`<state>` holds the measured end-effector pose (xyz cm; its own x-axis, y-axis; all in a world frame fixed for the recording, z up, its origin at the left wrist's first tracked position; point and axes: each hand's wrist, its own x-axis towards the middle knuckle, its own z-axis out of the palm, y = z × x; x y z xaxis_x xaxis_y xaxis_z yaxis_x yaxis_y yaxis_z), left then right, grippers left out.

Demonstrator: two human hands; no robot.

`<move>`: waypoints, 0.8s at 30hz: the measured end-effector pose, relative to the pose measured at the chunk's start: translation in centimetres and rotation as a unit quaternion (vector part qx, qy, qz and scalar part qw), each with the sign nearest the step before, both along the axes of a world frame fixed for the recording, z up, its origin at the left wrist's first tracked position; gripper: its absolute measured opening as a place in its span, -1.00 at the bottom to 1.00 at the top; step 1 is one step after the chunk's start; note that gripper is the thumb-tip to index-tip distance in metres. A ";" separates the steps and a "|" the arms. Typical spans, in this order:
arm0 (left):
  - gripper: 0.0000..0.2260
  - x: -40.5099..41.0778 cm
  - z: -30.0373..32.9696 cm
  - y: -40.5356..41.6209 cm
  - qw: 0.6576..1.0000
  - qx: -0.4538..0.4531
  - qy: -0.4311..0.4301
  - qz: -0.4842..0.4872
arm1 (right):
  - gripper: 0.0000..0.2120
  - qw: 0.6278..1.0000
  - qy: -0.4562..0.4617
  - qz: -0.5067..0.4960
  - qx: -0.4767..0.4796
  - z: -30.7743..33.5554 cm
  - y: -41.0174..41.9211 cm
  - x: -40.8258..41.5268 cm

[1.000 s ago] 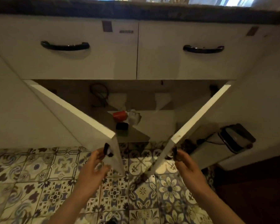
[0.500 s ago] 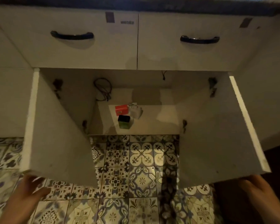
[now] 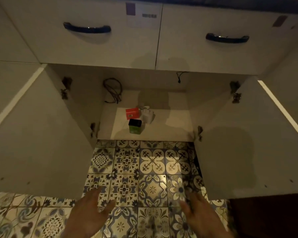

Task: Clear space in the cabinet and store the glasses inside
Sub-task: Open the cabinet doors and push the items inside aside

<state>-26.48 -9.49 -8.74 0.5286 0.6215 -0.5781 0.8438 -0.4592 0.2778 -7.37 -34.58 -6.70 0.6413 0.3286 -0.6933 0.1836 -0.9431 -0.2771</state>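
The low white cabinet (image 3: 170, 127) stands with both doors swung wide: the left door (image 3: 41, 134) and the right door (image 3: 244, 143). On its floor, left of centre, sit a red box (image 3: 132, 113), a green tin with a black lid (image 3: 134, 126) in front of it, and a small white pack (image 3: 148, 115) beside the box. My left hand (image 3: 91, 213) and my right hand (image 3: 201, 215) hover over the tiled floor between the doors, fingers spread, holding nothing. No glasses are in view.
Two drawers with dark handles (image 3: 87, 28) (image 3: 227, 38) sit above the cabinet. A coiled black cable (image 3: 113, 90) hangs at the cabinet's back left, and a short cord (image 3: 180, 77) dangles near the top. Patterned tiles (image 3: 151, 169) cover the floor.
Both hands have let go of the doors and moved inward to the middle, in front of the opening. The doors now stand fully open. The view has tilted lower.
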 end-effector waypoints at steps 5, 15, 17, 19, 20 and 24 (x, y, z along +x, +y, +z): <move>-0.26 9.3 1.7 0.3 0.973 0.112 -0.092 -0.182 | -0.38 0.975 -0.135 0.159 0.081 2.2 8.4 2.6; -0.24 16.5 5.2 4.7 0.953 0.175 -0.137 -0.208 | -0.40 0.946 -0.247 0.192 0.082 5.7 13.0 8.7; -0.24 16.8 5.4 4.6 0.954 0.176 -0.126 -0.208 | -0.40 0.947 -0.246 0.187 0.089 5.6 12.9 9.2; -0.24 17.2 5.6 4.4 0.953 0.176 -0.125 -0.211 | -0.41 0.946 -0.242 0.190 0.099 5.6 12.6 9.6; -0.25 17.3 5.6 4.2 0.954 0.173 -0.124 -0.213 | -0.41 0.948 -0.236 0.190 0.101 5.4 12.4 9.7; -0.25 17.6 5.2 3.8 0.958 0.159 -0.120 -0.208 | -0.42 0.955 -0.213 0.180 0.100 4.7 11.7 10.7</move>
